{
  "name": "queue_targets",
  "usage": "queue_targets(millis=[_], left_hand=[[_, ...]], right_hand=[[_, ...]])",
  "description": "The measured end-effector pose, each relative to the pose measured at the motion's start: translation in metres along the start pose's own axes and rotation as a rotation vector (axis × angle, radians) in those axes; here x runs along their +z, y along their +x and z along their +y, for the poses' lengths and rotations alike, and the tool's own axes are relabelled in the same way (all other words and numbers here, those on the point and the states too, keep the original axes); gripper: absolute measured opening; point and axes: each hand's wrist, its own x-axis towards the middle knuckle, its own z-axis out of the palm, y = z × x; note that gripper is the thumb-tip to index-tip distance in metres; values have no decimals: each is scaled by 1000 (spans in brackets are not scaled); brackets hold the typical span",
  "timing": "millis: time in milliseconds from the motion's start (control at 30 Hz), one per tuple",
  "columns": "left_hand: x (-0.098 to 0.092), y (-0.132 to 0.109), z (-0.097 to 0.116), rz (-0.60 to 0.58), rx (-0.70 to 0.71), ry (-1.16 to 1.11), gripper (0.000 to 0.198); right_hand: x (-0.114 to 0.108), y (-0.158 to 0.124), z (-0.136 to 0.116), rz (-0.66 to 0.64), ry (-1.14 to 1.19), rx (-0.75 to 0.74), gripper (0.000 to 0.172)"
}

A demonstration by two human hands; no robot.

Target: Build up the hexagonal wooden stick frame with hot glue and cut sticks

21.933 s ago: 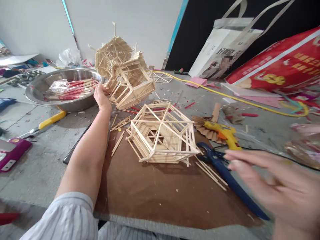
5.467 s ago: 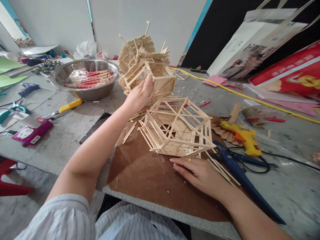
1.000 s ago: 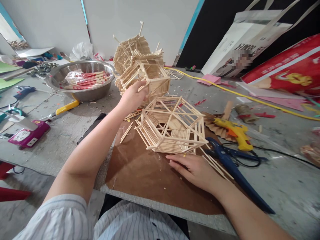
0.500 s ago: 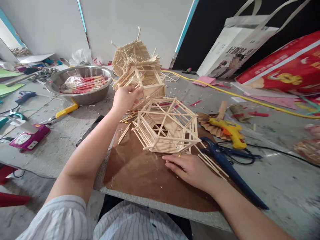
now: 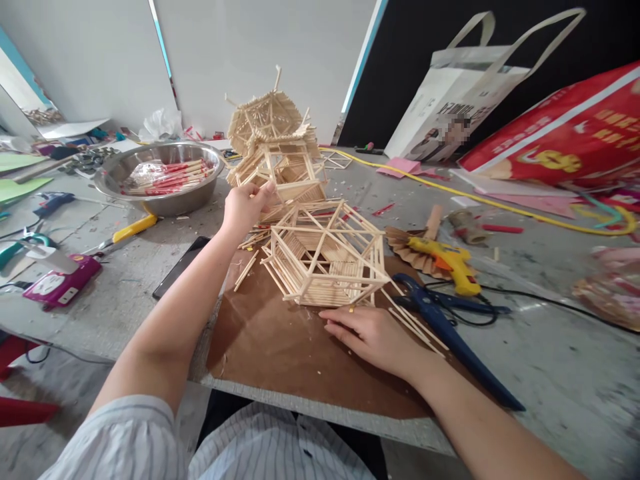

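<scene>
My left hand (image 5: 245, 205) is closed on the lower edge of a tall pavilion model made of wooden sticks (image 5: 273, 150), which stands tilted behind the brown board (image 5: 280, 353). In front of it lies a hexagonal stick frame (image 5: 327, 257) on the board. My right hand (image 5: 375, 337) rests flat on the board just before that frame, fingers stretched out and holding nothing. Loose sticks (image 5: 415, 327) lie beside the right hand.
A steel bowl (image 5: 113, 177) with red-wrapped chopsticks stands at the back left. A yellow glue gun (image 5: 445, 257) and blue long-handled scissors (image 5: 450, 333) lie to the right. A black phone (image 5: 180, 267), a pink device (image 5: 60, 283), a white bag (image 5: 450, 107) and a red bag (image 5: 565, 133) surround the work area.
My left hand has brought the tall stick model lower and more upright, settling it behind the hexagonal frame. My right hand has stayed flat on the board.
</scene>
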Motion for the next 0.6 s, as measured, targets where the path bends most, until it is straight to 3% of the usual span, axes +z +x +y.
queue_targets(millis=[300, 600], left_hand=[[2, -5, 4, 30, -8, 35, 39], [-1, 13, -9, 59, 30, 25, 38]], right_hand=[[-1, 1, -2, -3, -1, 5, 25], [1, 0, 1, -10, -4, 4, 25]])
